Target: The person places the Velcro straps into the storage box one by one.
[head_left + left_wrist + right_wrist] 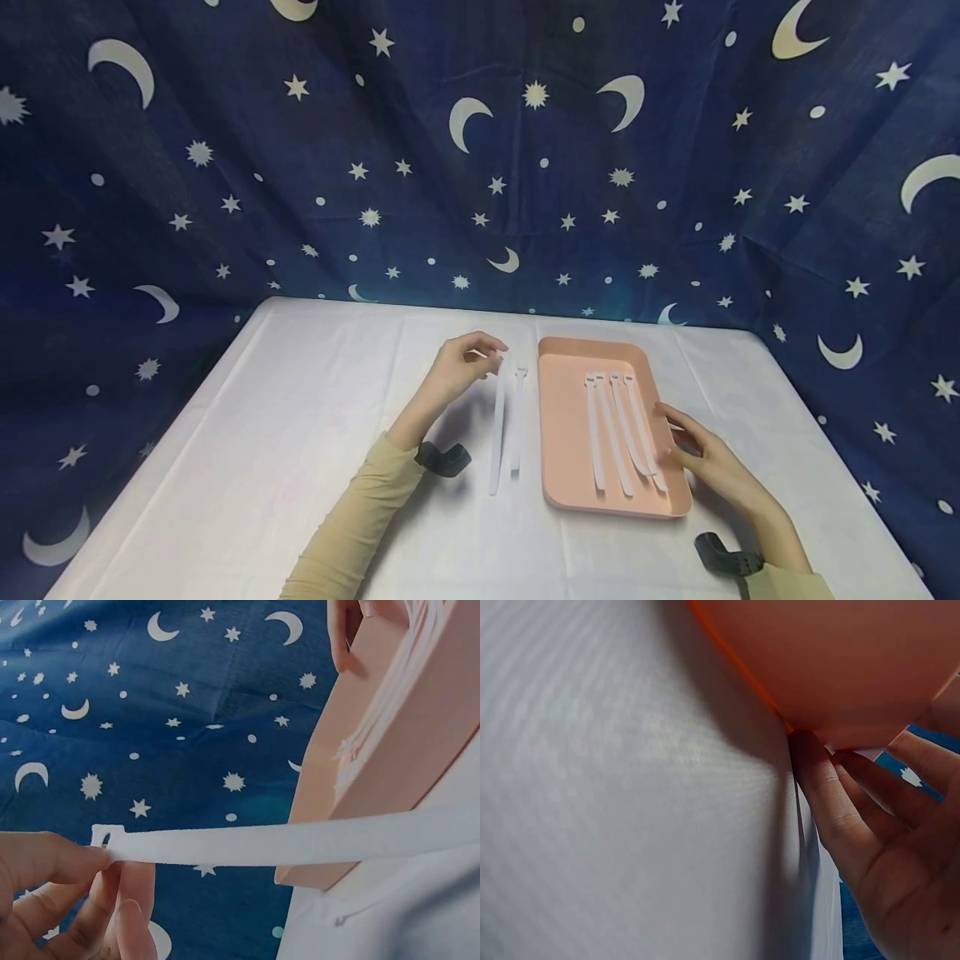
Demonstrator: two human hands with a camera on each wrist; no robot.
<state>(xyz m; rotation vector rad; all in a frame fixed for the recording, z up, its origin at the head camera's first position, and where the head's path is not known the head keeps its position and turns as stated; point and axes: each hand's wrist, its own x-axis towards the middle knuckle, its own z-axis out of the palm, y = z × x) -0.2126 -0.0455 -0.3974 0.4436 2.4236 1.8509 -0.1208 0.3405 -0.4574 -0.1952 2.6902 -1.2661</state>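
My left hand point(457, 367) pinches the slotted head of a white cable strap point(497, 433) between thumb and fingers. In the left wrist view that strap point(247, 846) stretches out to the right from the fingertips. Just right of it, a second white strap point(517, 425) lies on the table. My right hand point(712, 467) holds the right side of a peach tray point(562, 417), with fingertips at its rim. Several similar straps point(611, 433) lie inside the tray, their heads toward the far end. In the right wrist view, fingers point(825, 787) touch the tray's outer wall point(840, 667).
A white cloth covers the table point(300, 417). Behind and around it hangs a dark blue curtain point(420, 150) with moons and stars. Black wrist bands point(444, 460) are on both wrists.
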